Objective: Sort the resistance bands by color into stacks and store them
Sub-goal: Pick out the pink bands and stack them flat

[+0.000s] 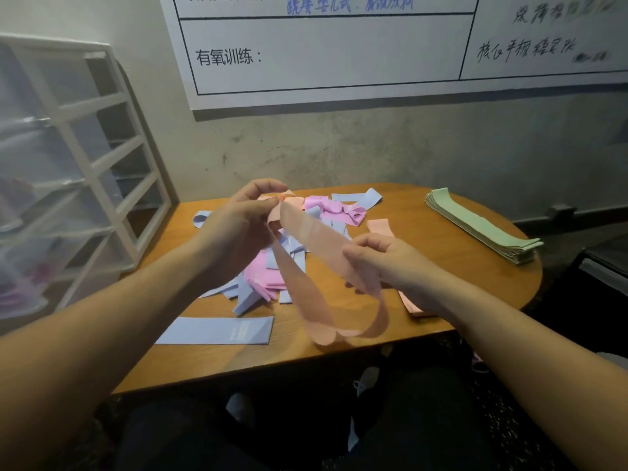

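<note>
Both hands held one peach band [316,243] up over the table [424,226]. Left hand [238,226] pinched its far end between thumb and fingers; right hand [384,263] gripped the near stretch, fingers curled round it. Band hung in a slack loop toward the table's front edge, twisted partway along.

Risks, as judged: that twist could get laid down as a crease, so the stack sits lumpy. The dangling loop could snag the mixed heap [272,266] under it and drag blue or pink bands off the edge. A slipped pinch would drop it back into the heap.

Material: thin, flat, matte bands, limp and slightly see-through where light passed, closed loops lying as long strips. Green stack [482,226] lay squared at the far right; a few peach bands [413,305] lay by the right wrist; one blue band [217,329] lay flat near the front. Table was round-ended with a wood grain. White drawer unit [85,164] stood at left.
</note>
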